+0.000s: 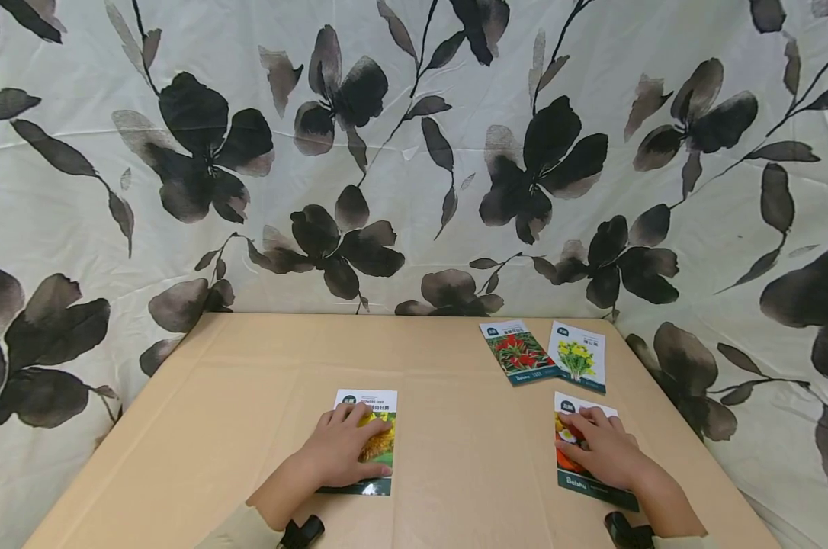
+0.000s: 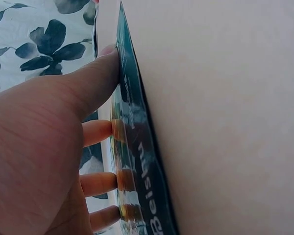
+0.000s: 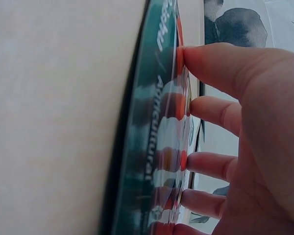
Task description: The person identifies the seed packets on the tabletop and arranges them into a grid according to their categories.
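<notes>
My left hand [image 1: 348,450] lies over a yellow sunflower seed packet [image 1: 385,415] flat on the table. In the left wrist view, the thumb and fingertips [image 2: 105,183] touch the face of that glossy packet near its dark green band. Toward the right, my right hand [image 1: 602,450] rests on another seed packet [image 1: 570,483] with red and orange flowers and a green "Beishu" band. The right wrist view has the spread fingertips [image 3: 198,103] meeting this packet's printed side. Both palms hide part of the packets beneath them.
Behind the right hand lie two more packets, one with red flowers [image 1: 520,352], its corner overlapping one with yellow flowers [image 1: 576,358]. The light wood-toned table [image 1: 249,381] ends at a white curtain with dark flowers [image 1: 448,152].
</notes>
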A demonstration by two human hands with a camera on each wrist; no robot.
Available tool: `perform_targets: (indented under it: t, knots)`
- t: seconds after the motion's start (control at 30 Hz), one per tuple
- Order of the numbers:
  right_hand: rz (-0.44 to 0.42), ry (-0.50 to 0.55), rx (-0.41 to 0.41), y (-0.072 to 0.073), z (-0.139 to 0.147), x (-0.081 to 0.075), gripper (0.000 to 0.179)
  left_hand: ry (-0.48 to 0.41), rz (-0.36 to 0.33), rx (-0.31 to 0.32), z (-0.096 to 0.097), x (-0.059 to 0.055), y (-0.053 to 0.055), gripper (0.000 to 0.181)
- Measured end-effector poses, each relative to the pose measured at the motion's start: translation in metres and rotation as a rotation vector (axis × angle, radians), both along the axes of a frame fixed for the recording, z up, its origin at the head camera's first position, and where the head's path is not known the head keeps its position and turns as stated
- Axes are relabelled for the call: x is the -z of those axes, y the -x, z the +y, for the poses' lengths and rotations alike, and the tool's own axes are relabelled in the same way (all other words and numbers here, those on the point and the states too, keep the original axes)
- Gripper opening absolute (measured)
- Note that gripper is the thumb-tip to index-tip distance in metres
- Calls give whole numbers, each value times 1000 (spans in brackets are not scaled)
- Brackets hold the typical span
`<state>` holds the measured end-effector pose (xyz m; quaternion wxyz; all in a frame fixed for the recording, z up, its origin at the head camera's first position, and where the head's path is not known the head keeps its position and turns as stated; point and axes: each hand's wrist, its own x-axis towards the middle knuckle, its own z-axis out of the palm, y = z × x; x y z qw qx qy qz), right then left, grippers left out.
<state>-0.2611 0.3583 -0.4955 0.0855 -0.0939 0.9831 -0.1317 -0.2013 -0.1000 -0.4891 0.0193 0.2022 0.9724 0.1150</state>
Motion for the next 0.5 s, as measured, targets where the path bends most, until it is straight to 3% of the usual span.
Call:
perform_targets:
  t: [0.5]
  knots:
    - [25, -5, -13, -1, 1, 1, 75, 2, 12, 1, -1, 4, -1, 67]
